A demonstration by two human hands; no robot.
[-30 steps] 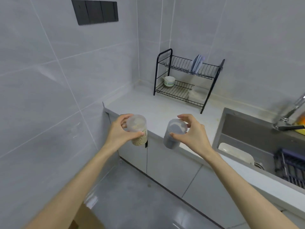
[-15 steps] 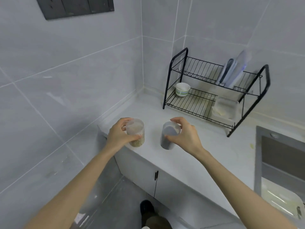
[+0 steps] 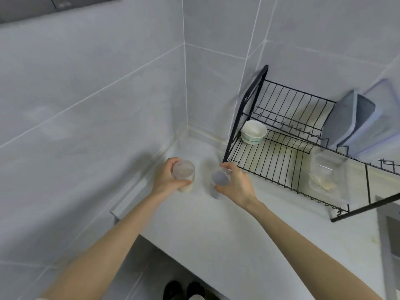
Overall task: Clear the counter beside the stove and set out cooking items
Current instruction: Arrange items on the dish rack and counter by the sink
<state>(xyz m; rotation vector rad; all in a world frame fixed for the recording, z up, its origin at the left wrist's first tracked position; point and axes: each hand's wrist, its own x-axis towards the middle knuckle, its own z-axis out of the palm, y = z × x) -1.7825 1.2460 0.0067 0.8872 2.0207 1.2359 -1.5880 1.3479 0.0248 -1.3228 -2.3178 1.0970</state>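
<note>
Head view, far left corner of the counter (image 3: 194, 230), where two tiled walls (image 3: 86, 126) meet. I read the left hand (image 3: 165, 180) as gripping a clear lidded jar of pale grain (image 3: 184, 175): the thumb lies across the near side and the fingers curl round the far side, just under the lid. The right hand (image 3: 237, 185) grips a second clear jar, the jar of dark contents (image 3: 219, 180), with thumb and fingers curled about its upper part from the right. Both jars are upright or nearly so, side by side with a gap between them, low over the counter's left rear corner. The frame is blurred there, and I cannot tell whether either base touches the surface. The grain jar is the one nearer the left wall; the dark jar is just beside the front left foot of a black wire dish rack (image 3: 281, 118). That rack stands along the back edge of the counter. Its lower tier carries a white bowl (image 3: 253, 132) with a green band at the left end and a clear food box (image 3: 324, 176) further right. Its upper tier holds blue-grey lids (image 3: 348, 120) standing on edge. A sink (image 3: 382, 234) rim shows at the counter's right edge. Dark shoes (image 3: 184, 289) appear on the floor below the front edge.
</note>
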